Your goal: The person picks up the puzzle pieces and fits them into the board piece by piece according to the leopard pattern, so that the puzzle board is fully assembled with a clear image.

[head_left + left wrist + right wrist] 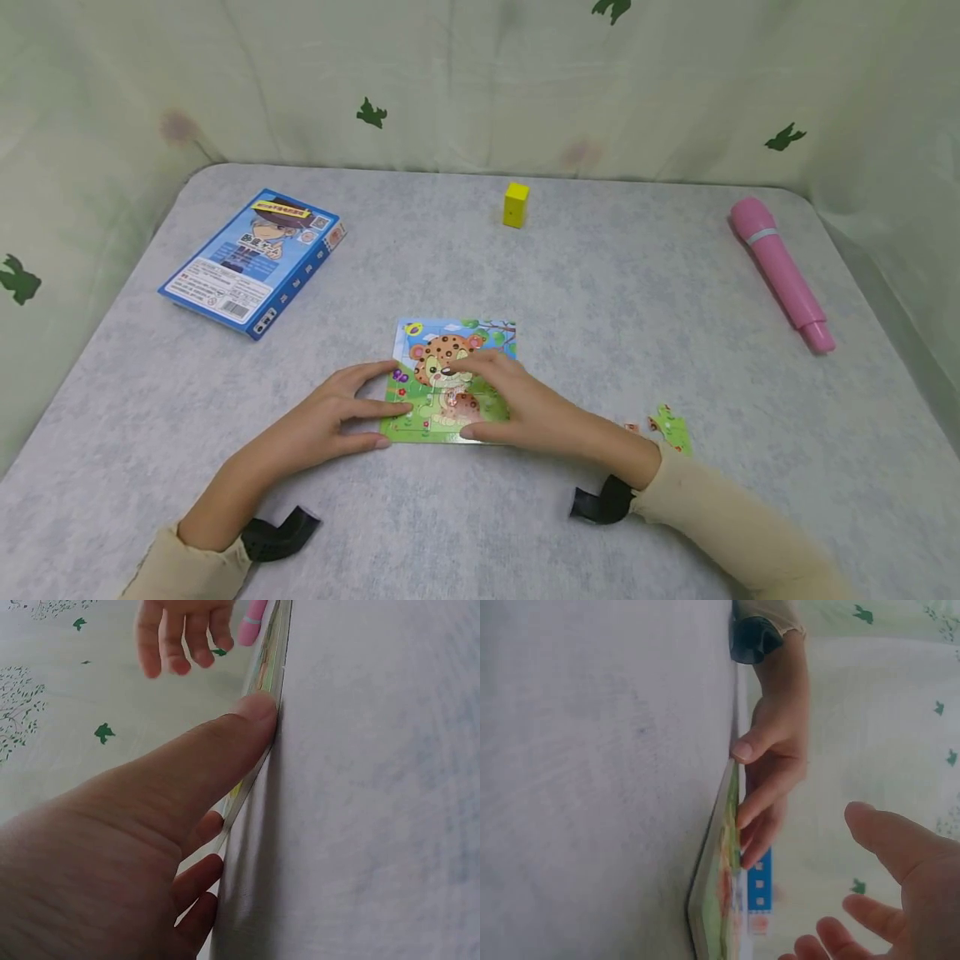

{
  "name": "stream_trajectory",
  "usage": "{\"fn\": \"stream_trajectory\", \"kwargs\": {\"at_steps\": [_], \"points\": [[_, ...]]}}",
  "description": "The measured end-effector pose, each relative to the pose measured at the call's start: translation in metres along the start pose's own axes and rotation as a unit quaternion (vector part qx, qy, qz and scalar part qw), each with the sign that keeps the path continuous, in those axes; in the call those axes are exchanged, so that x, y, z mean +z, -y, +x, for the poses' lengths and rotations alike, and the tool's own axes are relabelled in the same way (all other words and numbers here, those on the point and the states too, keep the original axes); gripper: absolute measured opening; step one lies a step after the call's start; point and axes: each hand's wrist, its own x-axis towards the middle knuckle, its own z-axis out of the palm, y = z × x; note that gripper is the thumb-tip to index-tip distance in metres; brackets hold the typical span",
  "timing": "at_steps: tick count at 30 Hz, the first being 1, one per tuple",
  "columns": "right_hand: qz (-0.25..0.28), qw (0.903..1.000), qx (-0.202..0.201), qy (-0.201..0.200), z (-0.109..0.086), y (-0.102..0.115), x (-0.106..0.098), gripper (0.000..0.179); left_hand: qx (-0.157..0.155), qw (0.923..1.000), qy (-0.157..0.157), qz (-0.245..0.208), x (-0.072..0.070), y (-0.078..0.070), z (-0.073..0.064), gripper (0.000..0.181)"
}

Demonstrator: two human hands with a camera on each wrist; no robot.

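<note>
A jigsaw puzzle board (405,429) with a cartoon leopard lies in front of me, its lower middle paler than the rest. My left hand (330,415) is at its left side, fingers spread and fairly straight, fingertips touching the edge and the picture. In the left wrist view, the thumb (217,742) rests along the board's rim. Over the board's right part hovers my right hand (536,408), with its fingers spread and nothing between them; it hides part of the picture. Loose puzzle pieces (675,431) lie to the right, beside the right forearm.
At the back left lies a blue box (251,262) with a cartoon figure. A yellow block (516,205) stands at the back middle, and a pink microphone-shaped toy (783,275) lies at the far right. Behind the table (600,283) hangs a pale curtain (480,83).
</note>
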Motion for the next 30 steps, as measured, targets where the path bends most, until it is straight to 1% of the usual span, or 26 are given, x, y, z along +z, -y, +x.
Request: {"fn": "stream_trajectory", "kwargs": {"at_steps": [4, 7, 11, 15, 21, 26, 30], "points": [[-0.001, 0.9988, -0.017, -0.046, -0.029, 0.001, -0.016, 0.068, -0.012, 0.9999, 0.005, -0.003, 0.0, -0.001, 0.0, 0.038], [-0.006, 0.997, -0.018, -0.075, -0.053, -0.001, -0.028, 0.07, -0.017, 0.9998, 0.007, -0.005, 0.0, -0.002, 0.0, 0.039], [-0.025, 0.9949, 0.008, -0.097, -0.082, -0.008, -0.039, 0.073, -0.023, 0.9997, 0.009, -0.005, -0.001, -0.003, 0.0, 0.039], [-0.042, 0.9925, 0.034, -0.109, -0.104, -0.02, -0.042, 0.073, -0.026, 0.9996, 0.01, -0.006, -0.001, -0.003, 0.0, 0.039], [-0.07, 0.9893, 0.068, -0.108, -0.127, -0.038, -0.04, 0.076, -0.024, 0.9997, 0.009, -0.008, -0.001, -0.004, 0.001, 0.039], [-0.099, 0.9865, 0.098, -0.086, -0.14, -0.05, -0.04, 0.075, -0.025, 0.9996, 0.011, -0.008, -0.001, -0.004, 0.001, 0.039], [-0.134, 0.9843, 0.094, -0.067, -0.143, -0.055, -0.041, 0.071, -0.029, 0.9995, 0.013, -0.007, -0.002, -0.004, 0.001, 0.039]]}}
